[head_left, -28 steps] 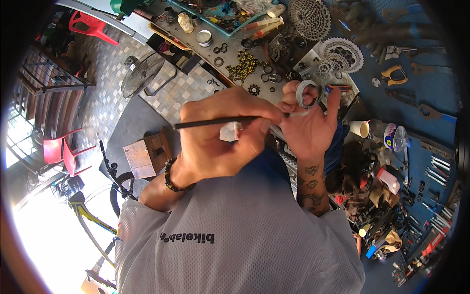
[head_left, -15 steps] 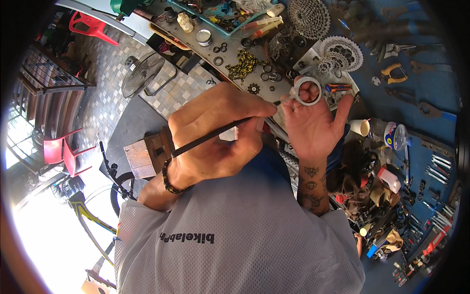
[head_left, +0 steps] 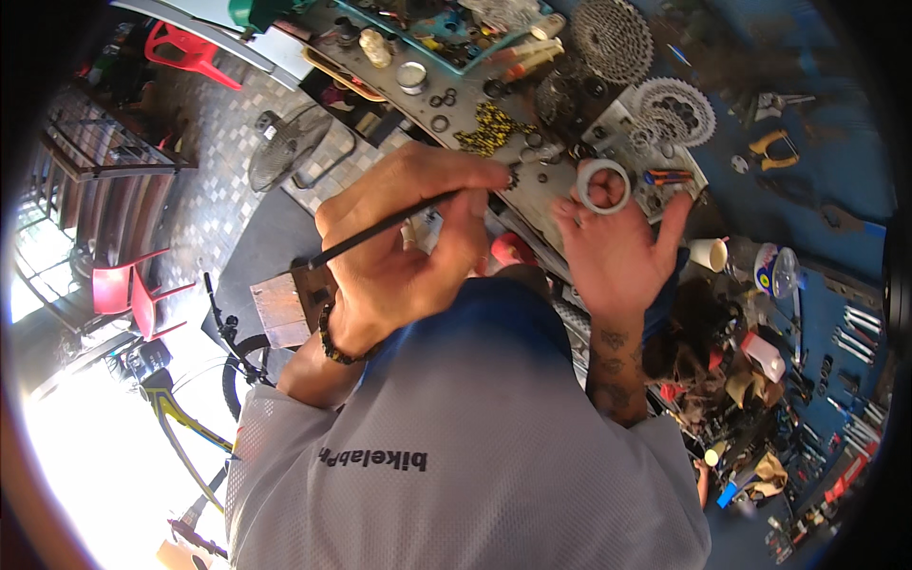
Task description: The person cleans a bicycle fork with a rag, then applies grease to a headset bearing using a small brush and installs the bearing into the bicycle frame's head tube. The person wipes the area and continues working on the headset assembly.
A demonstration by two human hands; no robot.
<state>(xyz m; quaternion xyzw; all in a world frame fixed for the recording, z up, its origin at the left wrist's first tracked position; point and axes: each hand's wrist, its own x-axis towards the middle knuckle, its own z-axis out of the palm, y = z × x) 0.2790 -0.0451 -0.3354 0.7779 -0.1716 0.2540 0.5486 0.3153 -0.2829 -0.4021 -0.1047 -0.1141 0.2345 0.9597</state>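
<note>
Fingers (R) [head_left: 601, 193] show thru pale ring [head_left: 582, 187]; fingers (L) [head_left: 480, 174] pinch dk stick [head_left: 380, 226].

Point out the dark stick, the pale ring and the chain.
Dark stick [head_left: 385, 225]: head view, middle of its shaft.
Pale ring [head_left: 582, 190]: head view, left side of its band.
Chain [head_left: 490, 131]: head view, middle of the heap.

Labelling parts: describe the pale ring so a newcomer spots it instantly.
Find the workbench, upper middle, then the upturned right hand overlapping it. The pale ring is at the hand's upper end; unlike the chainring above right, it has no teeth.
</note>
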